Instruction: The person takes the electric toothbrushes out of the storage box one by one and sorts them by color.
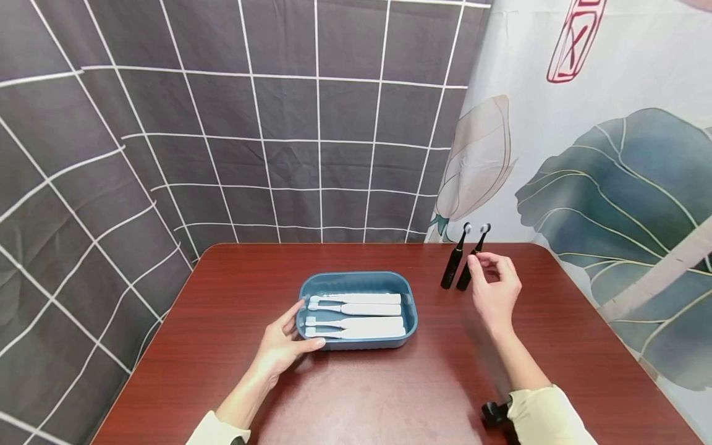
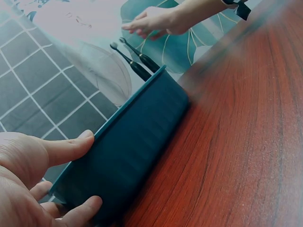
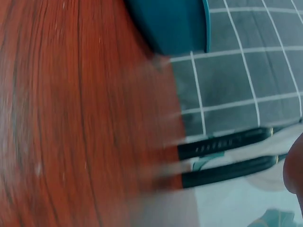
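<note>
In the head view, a blue plastic basket (image 1: 411,303) holds several white electric toothbrushes (image 1: 371,309), laid lengthwise with their heads to the left. My left hand (image 1: 282,346) grips the basket's left end, its thumb near the front corner and its fingers around the end wall. Farther right, two black electric toothbrushes stand upright side by side: a left one (image 1: 453,266) and a right one (image 1: 465,275). My right hand (image 1: 497,289) is close by the right one, overlapping it in the head view. Nothing shows between its bent, parted fingers; the left wrist view shows them loose, beside the brush heads.
All stands on a reddish-brown wooden table (image 1: 356,395). Behind it hangs a dark grid-patterned cloth (image 1: 283,161), and a pale curtain with leaf prints (image 1: 628,179) hangs at the right. A black wrist strap piece (image 1: 494,413) shows below my right forearm.
</note>
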The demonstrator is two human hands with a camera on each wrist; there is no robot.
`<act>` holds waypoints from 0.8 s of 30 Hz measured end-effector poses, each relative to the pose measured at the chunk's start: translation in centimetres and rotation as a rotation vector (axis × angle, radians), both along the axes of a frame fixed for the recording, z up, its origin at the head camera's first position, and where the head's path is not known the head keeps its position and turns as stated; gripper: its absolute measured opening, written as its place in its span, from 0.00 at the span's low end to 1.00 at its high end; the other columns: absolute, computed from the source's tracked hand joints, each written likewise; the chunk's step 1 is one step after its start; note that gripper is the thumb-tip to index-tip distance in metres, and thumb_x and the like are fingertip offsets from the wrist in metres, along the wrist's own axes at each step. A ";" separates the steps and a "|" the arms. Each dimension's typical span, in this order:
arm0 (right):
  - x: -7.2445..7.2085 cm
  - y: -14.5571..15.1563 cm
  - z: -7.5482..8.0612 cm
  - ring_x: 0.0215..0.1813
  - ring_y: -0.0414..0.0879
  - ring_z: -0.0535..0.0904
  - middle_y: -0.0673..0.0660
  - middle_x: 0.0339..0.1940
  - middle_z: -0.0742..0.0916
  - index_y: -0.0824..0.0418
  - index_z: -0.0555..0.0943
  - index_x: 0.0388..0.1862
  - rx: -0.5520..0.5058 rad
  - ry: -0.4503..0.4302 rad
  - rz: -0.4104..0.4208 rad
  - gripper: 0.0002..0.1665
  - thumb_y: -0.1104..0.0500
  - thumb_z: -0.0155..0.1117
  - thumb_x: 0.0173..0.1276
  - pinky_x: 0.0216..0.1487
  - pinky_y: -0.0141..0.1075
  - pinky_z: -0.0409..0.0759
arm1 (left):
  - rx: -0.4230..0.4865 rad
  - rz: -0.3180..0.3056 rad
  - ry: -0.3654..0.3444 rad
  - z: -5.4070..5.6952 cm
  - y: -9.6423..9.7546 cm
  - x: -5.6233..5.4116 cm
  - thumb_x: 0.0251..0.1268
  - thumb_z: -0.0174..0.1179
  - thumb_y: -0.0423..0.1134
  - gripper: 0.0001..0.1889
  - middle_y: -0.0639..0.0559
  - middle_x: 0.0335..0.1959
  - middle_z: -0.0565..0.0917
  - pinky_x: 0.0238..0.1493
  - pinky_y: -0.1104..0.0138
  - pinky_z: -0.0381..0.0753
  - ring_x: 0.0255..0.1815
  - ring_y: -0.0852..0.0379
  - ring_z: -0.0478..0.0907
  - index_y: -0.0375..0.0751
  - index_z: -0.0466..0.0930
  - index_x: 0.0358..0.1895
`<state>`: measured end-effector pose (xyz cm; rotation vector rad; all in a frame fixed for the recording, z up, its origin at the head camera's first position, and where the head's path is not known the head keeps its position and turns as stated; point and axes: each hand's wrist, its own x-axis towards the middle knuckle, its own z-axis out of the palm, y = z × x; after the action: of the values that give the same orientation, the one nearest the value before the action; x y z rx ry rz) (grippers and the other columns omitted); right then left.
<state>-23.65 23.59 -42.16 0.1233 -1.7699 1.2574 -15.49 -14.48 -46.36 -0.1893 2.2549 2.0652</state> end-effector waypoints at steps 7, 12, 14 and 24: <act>0.1 -2.6 0.2 0.36 0.44 0.76 0.62 0.35 0.86 0.68 0.88 0.41 0.166 0.046 0.176 0.09 0.71 0.73 0.60 0.39 0.27 0.71 | 0.013 0.003 -0.002 -0.1 0.0 -0.1 0.44 0.81 0.31 0.51 0.36 0.72 0.68 0.58 0.58 0.77 0.70 0.37 0.68 0.43 0.65 0.76; -0.8 -3.3 -1.0 0.47 0.49 0.82 0.55 0.47 0.88 0.58 0.88 0.53 0.272 -0.055 0.289 0.19 0.65 0.76 0.61 0.51 0.28 0.75 | 0.007 0.002 0.004 -0.1 0.0 -0.1 0.44 0.81 0.31 0.51 0.35 0.71 0.69 0.58 0.58 0.78 0.69 0.37 0.69 0.42 0.65 0.76; -0.9 -3.8 -1.1 0.53 0.50 0.82 0.54 0.52 0.87 0.55 0.86 0.57 0.309 -0.115 0.336 0.24 0.62 0.76 0.61 0.56 0.30 0.74 | 0.007 0.005 -0.001 -0.1 0.0 -0.2 0.44 0.81 0.31 0.51 0.36 0.72 0.69 0.58 0.58 0.77 0.69 0.37 0.69 0.43 0.65 0.76; -1.1 -6.7 -1.0 0.58 0.46 0.81 0.51 0.60 0.84 0.52 0.80 0.66 0.478 -0.366 0.596 0.31 0.52 0.75 0.64 0.57 0.48 0.80 | -0.016 0.015 -0.012 -0.1 0.0 -0.2 0.43 0.82 0.32 0.51 0.36 0.72 0.68 0.60 0.56 0.76 0.70 0.37 0.68 0.44 0.66 0.76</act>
<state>-24.79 16.85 -43.14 0.7841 -2.4433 1.2821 -15.67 -14.43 -46.47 -0.2195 2.2705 2.0483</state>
